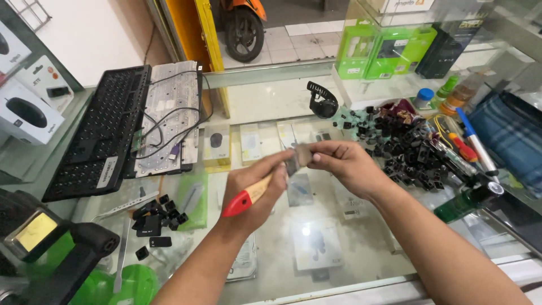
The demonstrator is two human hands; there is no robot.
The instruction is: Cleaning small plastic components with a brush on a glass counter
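Note:
My left hand [257, 189] grips a small paintbrush [251, 195] with a wooden handle and a red end, its bristles pointing up to the right. My right hand [344, 164] pinches a small grey keycap [303, 153] right at the brush's bristles. Both hands meet above a glass counter [276, 101]. A disassembled black keyboard frame [99, 133] and its backing sheet with a cable [172, 116] lie at the left.
A heap of black keycaps [403, 144] sits at the right, a smaller cluster [158, 212] at the lower left. Screwdrivers and a pen [468, 144], a green bottle [466, 203], boxed mice [25, 110], green boxes [384, 51] and metal tweezers [124, 206] surround the counter.

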